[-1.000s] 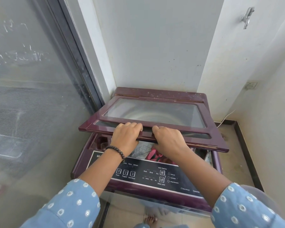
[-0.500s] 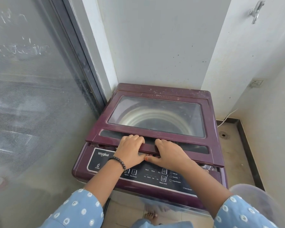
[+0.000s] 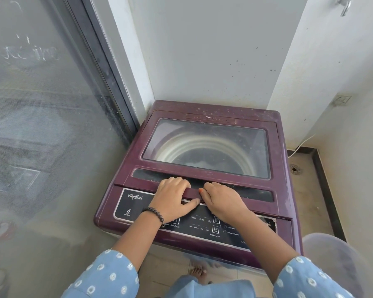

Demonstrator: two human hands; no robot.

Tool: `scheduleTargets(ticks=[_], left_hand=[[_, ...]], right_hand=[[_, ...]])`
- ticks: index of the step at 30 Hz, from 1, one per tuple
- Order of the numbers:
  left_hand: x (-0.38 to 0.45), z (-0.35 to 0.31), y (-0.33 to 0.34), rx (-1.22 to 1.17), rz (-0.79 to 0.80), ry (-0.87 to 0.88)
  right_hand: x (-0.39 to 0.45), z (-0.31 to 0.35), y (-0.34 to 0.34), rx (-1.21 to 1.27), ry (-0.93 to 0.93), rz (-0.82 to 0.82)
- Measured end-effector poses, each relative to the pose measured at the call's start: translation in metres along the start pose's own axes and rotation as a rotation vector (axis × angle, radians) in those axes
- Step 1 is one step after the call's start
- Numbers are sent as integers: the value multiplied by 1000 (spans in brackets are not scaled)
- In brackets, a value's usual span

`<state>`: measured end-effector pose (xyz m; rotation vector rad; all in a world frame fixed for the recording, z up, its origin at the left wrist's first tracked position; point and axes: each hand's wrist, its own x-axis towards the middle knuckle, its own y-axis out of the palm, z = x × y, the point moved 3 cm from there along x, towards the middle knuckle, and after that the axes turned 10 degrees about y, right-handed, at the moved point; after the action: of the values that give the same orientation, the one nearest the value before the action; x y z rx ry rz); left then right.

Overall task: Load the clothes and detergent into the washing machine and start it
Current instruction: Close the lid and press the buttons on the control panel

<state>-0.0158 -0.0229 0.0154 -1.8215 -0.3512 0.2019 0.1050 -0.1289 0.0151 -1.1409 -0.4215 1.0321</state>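
- The washing machine (image 3: 202, 168), maroon and top-loading, stands in a corner between a screened sliding door (image 3: 41, 125) and white walls.
- Its lid (image 3: 205, 147) lies flat and closed; through the glass pane the drum shows, with something pale at the bottom — too dim to make out.
- The left hand (image 3: 172, 196) grips the lid's front lip, fingers curled over the top, thumb beneath.
- The right hand (image 3: 222, 201) grips the same lip just beside it, above the control panel (image 3: 202, 224).
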Motion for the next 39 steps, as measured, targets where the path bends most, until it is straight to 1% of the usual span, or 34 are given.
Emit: scheduleTargets(ticks=[4,11,15,23,28,36,38,39], left_hand=[[1,5,0,-114,-55,-25],[14,23,10,-70,42,-3],[17,26,14,-93,65,56],[19,31,19,-133,76,39],[21,31,15,-121,34,41],[18,26,9,-148,-126,23],[15,22,7,-196,-188,2],[15,21,6,-264,-221,-24]], right_hand=[[2,-2,1,-6,-15,-10],[11,-9,-1,40,-31,95],[15,-14,1,62,-56,64],[19,-22,10,68,-96,-21],[19,-20,9,65,-99,-33],[13,-16,3,62,-73,-67],[11,-16,2,42,-73,-81],[10,-17,1,32,-74,-91]])
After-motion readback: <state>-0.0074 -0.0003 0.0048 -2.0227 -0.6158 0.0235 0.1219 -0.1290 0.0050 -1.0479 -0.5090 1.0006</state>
